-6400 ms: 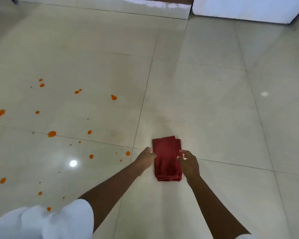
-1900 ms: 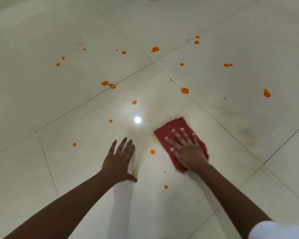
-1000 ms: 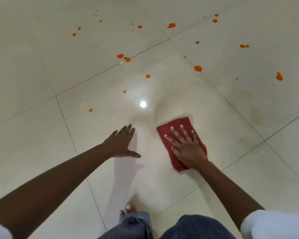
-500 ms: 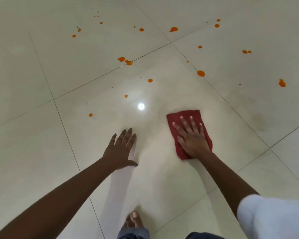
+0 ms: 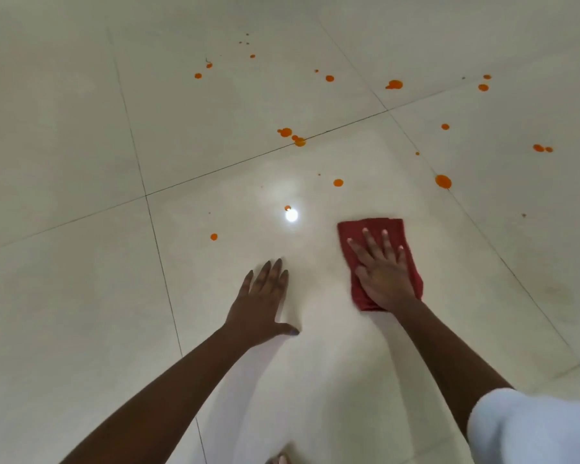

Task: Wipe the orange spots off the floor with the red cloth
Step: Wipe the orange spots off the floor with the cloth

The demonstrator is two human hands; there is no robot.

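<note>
A: What takes up most of the view?

B: The floor (image 5: 81,296), pale glossy tiles with thin dark joints and a bright lamp glare (image 5: 291,215) near the middle.

A: And the arms?

B: Both reach forward. The left hand (image 5: 260,304) lies flat on the bare tile, fingers together, thumb out to the side, holding nothing. The right hand (image 5: 384,274) presses palm-down on the red cloth (image 5: 375,229), fingers spread apart.

A: How does the cloth lie?

B: Folded into a rectangle, flat on the tile right of the glare, long axis running away from the person and leaning slightly left at its far end.

A: The orange spots (image 5: 443,181)?

B: Scattered beyond both hands, none touching the cloth; the nearest drop (image 5: 214,237) sits left of the glare.
</note>
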